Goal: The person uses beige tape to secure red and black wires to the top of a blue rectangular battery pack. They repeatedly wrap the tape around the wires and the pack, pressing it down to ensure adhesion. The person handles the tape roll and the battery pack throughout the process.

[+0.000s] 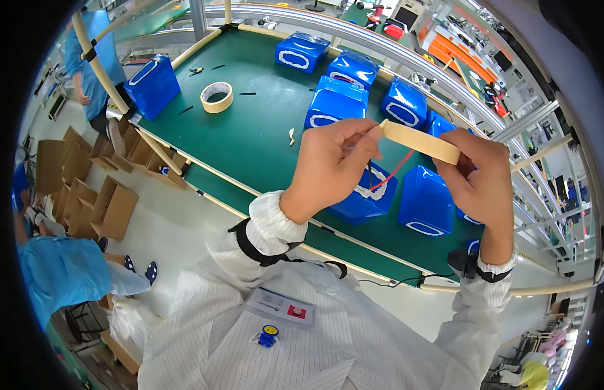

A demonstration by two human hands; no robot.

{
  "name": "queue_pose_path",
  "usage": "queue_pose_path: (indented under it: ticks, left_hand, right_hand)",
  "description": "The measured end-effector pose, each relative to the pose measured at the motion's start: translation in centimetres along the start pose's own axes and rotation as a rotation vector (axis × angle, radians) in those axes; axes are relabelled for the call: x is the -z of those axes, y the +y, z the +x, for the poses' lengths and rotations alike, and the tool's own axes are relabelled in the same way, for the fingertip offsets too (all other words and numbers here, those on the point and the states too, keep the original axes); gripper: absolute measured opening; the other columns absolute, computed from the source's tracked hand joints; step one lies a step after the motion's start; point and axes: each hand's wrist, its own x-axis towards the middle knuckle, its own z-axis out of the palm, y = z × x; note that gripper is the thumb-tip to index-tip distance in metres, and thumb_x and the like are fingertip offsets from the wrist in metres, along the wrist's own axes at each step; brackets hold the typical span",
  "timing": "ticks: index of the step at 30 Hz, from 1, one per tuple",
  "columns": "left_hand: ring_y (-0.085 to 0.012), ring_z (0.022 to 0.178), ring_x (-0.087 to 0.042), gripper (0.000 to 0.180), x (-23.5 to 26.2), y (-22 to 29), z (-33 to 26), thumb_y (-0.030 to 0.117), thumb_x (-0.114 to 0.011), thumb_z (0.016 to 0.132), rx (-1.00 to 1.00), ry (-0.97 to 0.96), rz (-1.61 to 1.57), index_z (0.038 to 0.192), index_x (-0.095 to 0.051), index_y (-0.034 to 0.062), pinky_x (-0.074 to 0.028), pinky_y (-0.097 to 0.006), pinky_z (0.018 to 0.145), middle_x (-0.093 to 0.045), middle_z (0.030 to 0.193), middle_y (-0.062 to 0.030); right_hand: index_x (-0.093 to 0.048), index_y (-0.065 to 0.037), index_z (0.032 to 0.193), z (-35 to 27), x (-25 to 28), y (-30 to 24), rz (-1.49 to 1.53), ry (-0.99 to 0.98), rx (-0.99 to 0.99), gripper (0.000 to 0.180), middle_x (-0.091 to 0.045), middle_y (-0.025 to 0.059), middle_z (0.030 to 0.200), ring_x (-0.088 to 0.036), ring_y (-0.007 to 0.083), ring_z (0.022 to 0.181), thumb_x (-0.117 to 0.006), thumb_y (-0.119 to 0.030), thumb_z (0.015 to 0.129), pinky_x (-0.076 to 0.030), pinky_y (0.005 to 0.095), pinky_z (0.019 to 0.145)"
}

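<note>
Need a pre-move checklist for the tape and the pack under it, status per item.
1. Left hand on the tape: ok, fingertips pinch at its left end.
2. Right hand on the tape: ok, it grips the right end.
3. Pack below the hands, resting on the table: ok.
4. Red wire clear of the tape: cannot tell; it rises from the pack to near the tape's lower edge, contact unclear.
5. Table free of loose bits: not ok, a white scrap lies left of the hands.
6. Spare roll away from the hands: ok, farther left.

A beige tape roll, seen edge-on, slants above a blue, red-wired pack.
</note>
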Motion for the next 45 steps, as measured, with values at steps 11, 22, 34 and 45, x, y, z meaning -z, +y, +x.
queue_pose_path:
  ticks: [11,22,34,45]
  left_hand:
    - [-0.0161,0.085,-0.071,0.024,-1.5,-0.9,0.1,0.017,-0.061,0.1,-0.084,0.067,-0.16,0.112,-0.061,-0.0045,-0.057,-0.028,0.075,-0.073,0.093,-0.0127]
    - [-0.0151,0.086,-0.072,0.039,-1.2,0.5,0.4,0.01,-0.072,0.09,-0.246,0.006,0.137,0.126,-0.058,0.0001,-0.057,-0.028,0.074,-0.076,0.091,-0.0108]
    - [-0.0148,0.077,-0.073,0.046,-1.1,-0.1,0.5,0.012,-0.079,0.083,-0.185,-0.02,-0.04,0.122,-0.057,0.0029,-0.056,-0.027,0.069,-0.076,0.086,-0.0098]
    - [-0.0143,0.082,-0.068,0.034,-0.6,-1.2,0.8,0.008,-0.06,0.098,-0.058,-0.122,-0.371,0.125,-0.04,0.0027,-0.054,-0.026,0.075,-0.071,0.094,-0.011]
  right_hand:
    - [-0.069,-0.005,0.089,-0.8,0.6,-0.4,-0.027,0.061,0.14,0.017,-0.064,0.0069,0.073,-0.053,0.0163,0.051,-0.07,-0.001,0.073,-0.037,0.0274,0.046]
    - [-0.069,-0.002,0.089,-1.4,2.6,-0.8,-0.096,-0.005,0.128,0.022,-0.067,0.0112,0.081,-0.061,0.0237,0.063,-0.067,0.004,0.068,-0.046,0.031,0.055]
    - [-0.067,-0.001,0.086,-1.4,2.8,-1.2,-0.138,-0.034,0.109,0.02,-0.069,0.0129,0.091,-0.066,0.0285,0.074,-0.065,0.006,0.067,-0.051,0.0328,0.061]
    - [-0.063,-0.003,0.095,-1.1,1.0,-0.2,-0.318,0.002,0.213,0.024,-0.065,0.014,0.086,-0.064,0.0344,0.075,-0.063,0.004,0.071,-0.051,0.0397,0.062]
